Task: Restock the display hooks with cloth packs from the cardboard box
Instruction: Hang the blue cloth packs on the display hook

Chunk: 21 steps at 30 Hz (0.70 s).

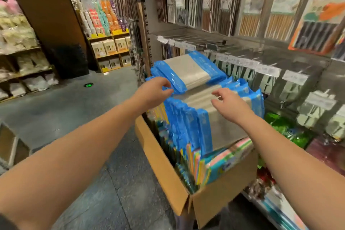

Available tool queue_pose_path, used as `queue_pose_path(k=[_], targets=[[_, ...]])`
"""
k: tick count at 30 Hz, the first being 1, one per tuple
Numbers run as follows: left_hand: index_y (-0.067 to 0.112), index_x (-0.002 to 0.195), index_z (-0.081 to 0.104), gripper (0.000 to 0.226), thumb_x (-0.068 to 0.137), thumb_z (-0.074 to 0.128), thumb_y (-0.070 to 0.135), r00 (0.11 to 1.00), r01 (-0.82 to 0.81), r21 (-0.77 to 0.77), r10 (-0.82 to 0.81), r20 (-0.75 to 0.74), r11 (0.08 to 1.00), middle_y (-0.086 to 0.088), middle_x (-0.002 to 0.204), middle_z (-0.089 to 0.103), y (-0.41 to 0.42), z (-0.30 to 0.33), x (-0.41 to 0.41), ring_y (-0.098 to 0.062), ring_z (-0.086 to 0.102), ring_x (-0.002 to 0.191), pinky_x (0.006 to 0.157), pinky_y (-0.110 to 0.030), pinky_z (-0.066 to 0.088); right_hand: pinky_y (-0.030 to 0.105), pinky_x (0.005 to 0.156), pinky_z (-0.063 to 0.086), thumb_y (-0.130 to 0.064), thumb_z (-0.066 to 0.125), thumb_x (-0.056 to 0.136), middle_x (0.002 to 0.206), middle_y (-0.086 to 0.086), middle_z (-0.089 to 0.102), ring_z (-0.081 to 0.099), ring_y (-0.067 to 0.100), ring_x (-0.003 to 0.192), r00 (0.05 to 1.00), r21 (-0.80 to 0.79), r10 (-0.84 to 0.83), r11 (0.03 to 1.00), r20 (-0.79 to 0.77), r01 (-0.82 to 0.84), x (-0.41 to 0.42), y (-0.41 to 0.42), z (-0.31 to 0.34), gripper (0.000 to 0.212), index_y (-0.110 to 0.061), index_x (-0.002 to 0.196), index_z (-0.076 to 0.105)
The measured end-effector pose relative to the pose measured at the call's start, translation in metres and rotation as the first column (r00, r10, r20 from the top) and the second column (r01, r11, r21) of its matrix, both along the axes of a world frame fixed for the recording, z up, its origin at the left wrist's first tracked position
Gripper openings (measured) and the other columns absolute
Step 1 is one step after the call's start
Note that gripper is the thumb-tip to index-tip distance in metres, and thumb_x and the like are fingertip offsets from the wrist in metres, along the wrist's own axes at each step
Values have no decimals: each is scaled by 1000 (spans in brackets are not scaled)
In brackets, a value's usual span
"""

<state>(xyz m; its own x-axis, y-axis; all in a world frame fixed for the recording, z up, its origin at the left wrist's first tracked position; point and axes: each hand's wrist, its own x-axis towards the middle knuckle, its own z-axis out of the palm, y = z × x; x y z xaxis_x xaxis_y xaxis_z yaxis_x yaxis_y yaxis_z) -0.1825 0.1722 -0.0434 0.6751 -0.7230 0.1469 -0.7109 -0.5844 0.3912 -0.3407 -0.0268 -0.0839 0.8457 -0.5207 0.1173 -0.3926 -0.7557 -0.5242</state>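
Head view, left hand (156, 89): fingers curled, pinching the blue edge of the upper stack of cloth packs (188, 71).
Right hand (230, 103): fingers spread and relaxed, hovering over the cloth packs in the cardboard box (186, 185).
Display hooks (201, 40): bare, just behind the raised stack.
Writing: price tags (267, 71) and pack print too blurred to read.

— What do you see apart from the job?

— I've got hanging chopstick packs (250, 5) along the top of the rack on my right, green packets (291, 129) lower down.

— And on the left?

— A grey floor (74, 110), a brown pillar (43, 9), shelves of pale bagged goods (16, 33), and yellow shelves with boxes (112, 46) beyond.
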Motion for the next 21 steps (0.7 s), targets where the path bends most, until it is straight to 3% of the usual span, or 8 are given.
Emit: queue_pose_path(k=[5,9,12,14,17,19,21], targets=[[16,103,66,17,96,57,28,989,-106,-239,77,-128,965,-3,92,63,-38,25,103,-29,64,89,81,-38,57,30,89,43,-31,52,98,137,2,56,57,20,118,990,59,-135,989,35,133,68,-25,14,43,-14,137,52],[15,101,61,20,98,54,34,978,-103,-235,55,-200,967,-2,81,61,-70,32,187,-20,56,71,60,-29,42,29,80,41,-39,52,98,133,0,56,58,22,106,958,153,-285,948,31,277,116,-40,12,46,-17,138,50],[15,101,60,25,100,54,39,954,-14,-138,-28,-299,990,-10,96,63,-105,23,247,-23,55,82,73,-31,41,30,83,39,-48,49,98,135,1,53,55,22,106,910,190,-413,891,-42,413,147,-53,4,52,-19,141,46],[17,111,62,30,101,52,43,912,55,-74,-80,-401,996,-6,108,60,-128,12,278,-22,55,95,84,-31,43,31,83,38,-53,49,95,123,3,57,56,24,103,852,205,-513,827,-104,523,163,-58,-3,56,-18,139,47],[10,129,62,62,97,45,60,899,189,55,-150,-412,980,-8,126,63,-156,-8,318,-27,60,115,94,-34,46,31,81,36,-49,51,94,113,7,57,53,24,99,769,244,-622,730,-148,638,185,-59,-8,54,-12,135,49],[8,134,60,63,100,43,58,901,247,83,-197,-387,966,-8,132,60,-169,-21,337,-23,58,119,84,-28,43,35,93,37,-40,54,96,128,13,53,51,30,115,720,148,-685,705,-115,694,198,-54,-5,50,-11,136,49],[6,129,62,49,101,52,45,857,263,74,-197,-476,962,-7,129,62,-182,-35,357,-18,64,106,70,-24,41,38,104,34,-39,56,94,130,20,52,47,36,124,717,-50,-697,715,34,697,212,-42,1,48,-9,132,56]])
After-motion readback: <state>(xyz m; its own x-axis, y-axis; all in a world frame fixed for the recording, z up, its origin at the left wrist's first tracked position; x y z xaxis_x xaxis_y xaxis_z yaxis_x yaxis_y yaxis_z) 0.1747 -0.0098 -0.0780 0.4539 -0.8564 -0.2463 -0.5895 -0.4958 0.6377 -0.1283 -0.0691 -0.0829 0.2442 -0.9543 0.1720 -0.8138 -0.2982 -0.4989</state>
